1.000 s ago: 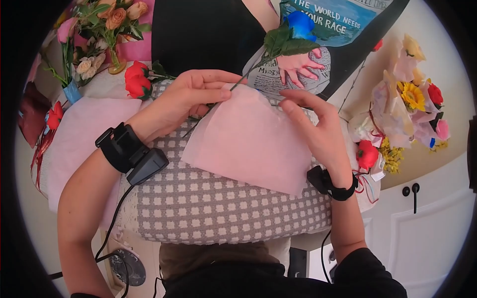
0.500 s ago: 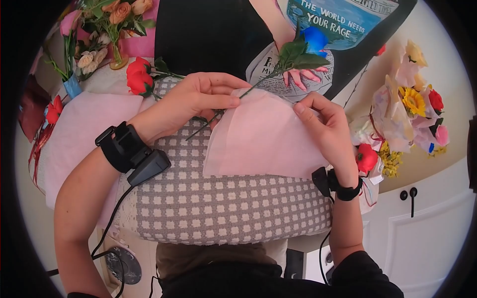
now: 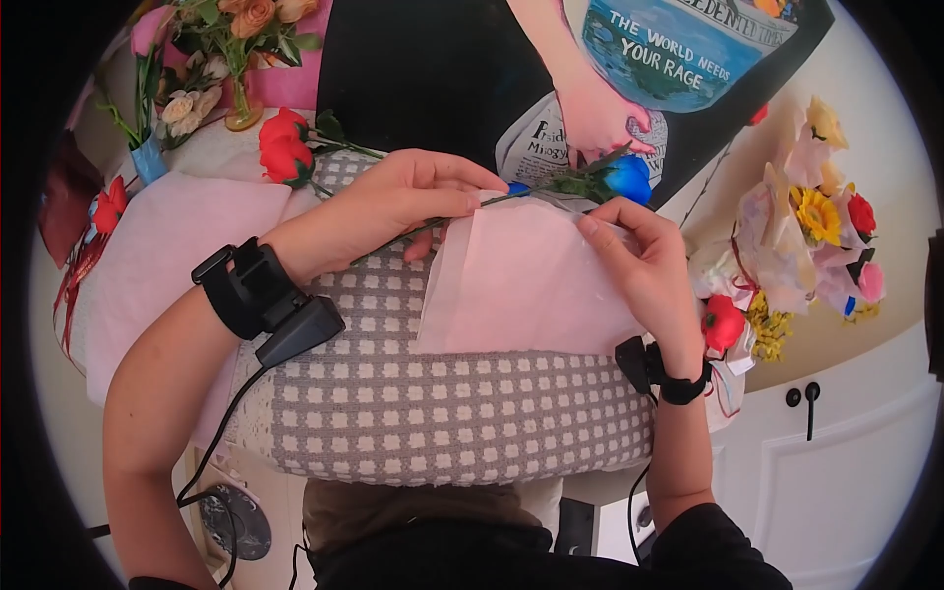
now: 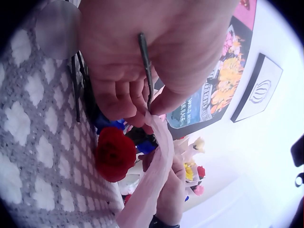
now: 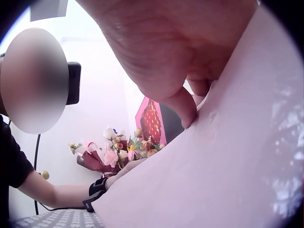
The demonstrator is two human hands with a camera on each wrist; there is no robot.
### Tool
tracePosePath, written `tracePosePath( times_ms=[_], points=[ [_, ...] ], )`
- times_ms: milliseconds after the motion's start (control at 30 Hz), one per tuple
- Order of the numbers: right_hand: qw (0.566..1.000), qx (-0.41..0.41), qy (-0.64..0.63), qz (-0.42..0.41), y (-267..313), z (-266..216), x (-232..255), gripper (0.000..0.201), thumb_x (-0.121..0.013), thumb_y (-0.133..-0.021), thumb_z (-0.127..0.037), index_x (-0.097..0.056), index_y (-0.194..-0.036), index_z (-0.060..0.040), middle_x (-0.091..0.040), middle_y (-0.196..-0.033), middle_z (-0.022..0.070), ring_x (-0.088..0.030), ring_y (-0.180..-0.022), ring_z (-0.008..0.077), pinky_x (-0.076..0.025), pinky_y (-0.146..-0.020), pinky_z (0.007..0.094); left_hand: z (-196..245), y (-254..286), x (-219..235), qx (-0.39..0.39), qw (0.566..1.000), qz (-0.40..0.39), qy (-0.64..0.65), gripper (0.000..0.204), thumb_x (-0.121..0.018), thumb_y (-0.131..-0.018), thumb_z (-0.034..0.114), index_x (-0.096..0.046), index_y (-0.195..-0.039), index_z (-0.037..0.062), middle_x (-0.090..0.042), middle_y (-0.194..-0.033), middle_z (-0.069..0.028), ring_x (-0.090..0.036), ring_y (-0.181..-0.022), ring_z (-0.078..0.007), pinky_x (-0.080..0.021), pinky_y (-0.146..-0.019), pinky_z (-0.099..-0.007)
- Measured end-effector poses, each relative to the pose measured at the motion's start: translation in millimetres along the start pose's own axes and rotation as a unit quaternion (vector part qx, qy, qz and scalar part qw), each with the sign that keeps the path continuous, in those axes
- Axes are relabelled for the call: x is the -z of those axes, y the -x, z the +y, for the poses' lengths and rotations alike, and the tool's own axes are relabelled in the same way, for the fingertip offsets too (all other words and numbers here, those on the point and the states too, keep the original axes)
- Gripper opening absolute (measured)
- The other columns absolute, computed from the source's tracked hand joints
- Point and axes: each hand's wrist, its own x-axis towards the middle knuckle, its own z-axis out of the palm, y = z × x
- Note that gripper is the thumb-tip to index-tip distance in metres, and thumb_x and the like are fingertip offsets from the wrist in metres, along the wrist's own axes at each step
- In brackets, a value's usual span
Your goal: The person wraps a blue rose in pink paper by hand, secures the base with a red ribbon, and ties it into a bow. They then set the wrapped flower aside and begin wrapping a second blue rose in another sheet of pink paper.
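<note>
The left hand (image 3: 393,202) pinches the green stem (image 4: 146,66) of a blue rose (image 3: 627,179) together with the upper left corner of a pale pink wrapping sheet (image 3: 521,285). The rose head lies to the right, behind the sheet's top edge. At the sheet's upper right edge the right hand (image 3: 649,261) pinches it between thumb and fingers, seen close up in the right wrist view (image 5: 190,61). The sheet hangs over a grey and white checked cushion (image 3: 442,413). In the left wrist view a red rose (image 4: 115,154) shows beside the sheet.
Red roses (image 3: 285,147) lie behind the left hand, with another pink sheet (image 3: 167,256) at left. Flowers in a glass vase (image 3: 243,110) stand at the back left. Wrapped bouquets (image 3: 806,211) stand at right, and a printed black board (image 3: 423,79) lies behind.
The blue rose has swung down and right toward the sheet's top edge, its stem lying flatter. The sheet has shifted right and its lower edge has turned more level. Both hands keep their hold.
</note>
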Motion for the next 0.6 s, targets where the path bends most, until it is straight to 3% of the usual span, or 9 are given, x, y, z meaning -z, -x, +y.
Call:
tracePosePath(
  times_ms=[300, 600],
  points=[
    [0.999, 0.029, 0.020, -0.002, -1.4, 0.8, -4.5, 0.018, -0.068, -0.095, -0.011, -0.068, -0.100, 0.0064, -0.072, -0.089, 0.0058, -0.061, -0.084, 0.0104, -0.049, -0.080, 0.0265, 0.7, 0.5, 0.0, -0.032, 0.999, 0.025, -0.005, 0.035, -0.055, -0.103, 0.020, -0.057, -0.133, 0.0011, -0.068, -0.087, 0.0005, -0.051, -0.050, -0.0006, -0.039, -0.043, -0.0155],
    [0.998, 0.045, 0.035, 0.014, 0.0, -3.5, -7.1, 0.021, -0.074, -0.092, -0.016, -0.071, -0.101, 0.0034, -0.073, -0.095, 0.0073, -0.063, -0.090, 0.0121, -0.050, -0.086, 0.0283, 3.2, 3.5, -1.2, -0.055, 0.995, 0.076, -0.037, 0.034, -0.054, -0.104, 0.022, -0.057, -0.131, 0.0021, -0.066, -0.082, 0.0037, -0.049, -0.049, 0.0011, -0.038, -0.043, -0.0150]
  ],
)
